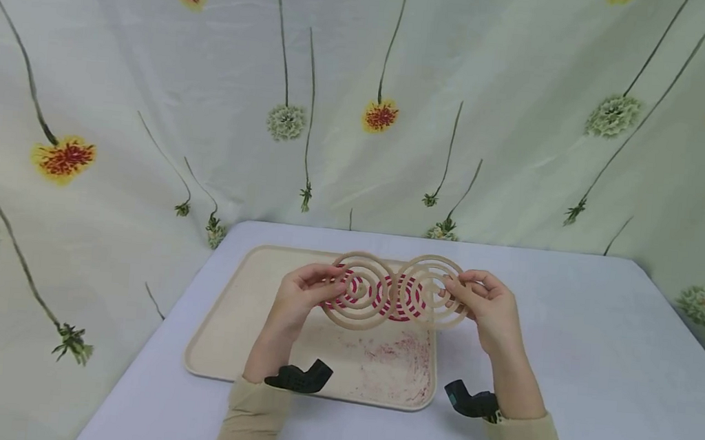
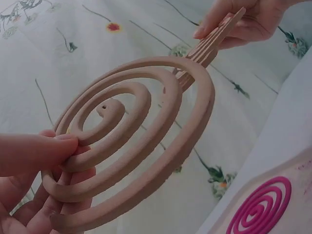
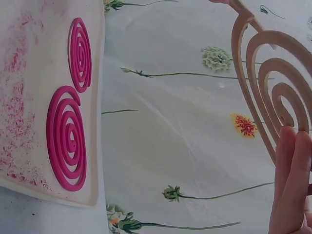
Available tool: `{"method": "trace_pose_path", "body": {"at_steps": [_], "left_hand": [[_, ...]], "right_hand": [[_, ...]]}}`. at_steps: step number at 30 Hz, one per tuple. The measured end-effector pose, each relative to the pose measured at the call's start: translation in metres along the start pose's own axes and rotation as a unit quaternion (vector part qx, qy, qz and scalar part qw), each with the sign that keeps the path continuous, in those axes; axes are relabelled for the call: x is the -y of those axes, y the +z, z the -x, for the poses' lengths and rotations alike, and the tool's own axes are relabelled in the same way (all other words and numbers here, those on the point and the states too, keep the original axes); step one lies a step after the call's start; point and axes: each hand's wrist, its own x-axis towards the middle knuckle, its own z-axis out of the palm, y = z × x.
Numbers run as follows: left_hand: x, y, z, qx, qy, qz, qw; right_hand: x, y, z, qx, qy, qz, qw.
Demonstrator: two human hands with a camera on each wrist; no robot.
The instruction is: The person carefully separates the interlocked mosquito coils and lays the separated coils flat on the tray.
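Observation:
My left hand (image 1: pixel 306 289) pinches a tan mosquito coil (image 2: pixel 207 97) between thumb and fingers at its left part. The other hand, my right (image 1: pixel 487 303), grips a second tan mosquito coil (image 3: pixel 280 38) by its right side. Both spirals are raised above the tray. Their inner edges overlap in the head view; whether they touch I cannot tell. Behind them two pink mosquito coils lie on the tray, one smaller-looking pink coil (image 3: pixel 81 58) and one nearer pink coil (image 3: pixel 52 131), partly hidden by the tan ones in the head view.
A beige tray (image 1: pixel 239 321) with a low rim rests on the white-covered table (image 1: pixel 567 333). Pink smears (image 1: pixel 398 355) mark its right part. A flower-printed cloth (image 1: pixel 509 122) hangs behind the table. Each wrist carries a black camera mount (image 1: pixel 299 378).

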Motion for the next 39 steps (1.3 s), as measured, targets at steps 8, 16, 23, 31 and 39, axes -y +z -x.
{"method": "trace_pose_path", "body": {"at_steps": [8, 16, 23, 31, 39], "left_hand": [[0.013, -0.031, -0.004, 0.043, -0.023, -0.023, 0.9986], [0.023, -0.065, -0.004, 0.08, -0.03, -0.019, 0.9962], [0.03, -0.085, -0.002, 0.117, -0.035, -0.004, 0.9925], [0.047, -0.091, -0.004, 0.133, -0.094, -0.011, 0.9866], [0.061, -0.084, -0.007, 0.112, -0.144, -0.043, 0.9823]], "right_hand": [[-0.006, -0.006, -0.003, 0.109, -0.011, 0.015, 0.9939], [-0.014, -0.018, -0.003, 0.207, -0.084, 0.124, 0.9669], [-0.028, -0.018, -0.009, 0.269, -0.068, 0.182, 0.9433], [-0.052, -0.014, -0.015, 0.28, 0.035, 0.195, 0.9394], [-0.071, -0.015, -0.018, 0.262, 0.08, 0.206, 0.9395]]}}
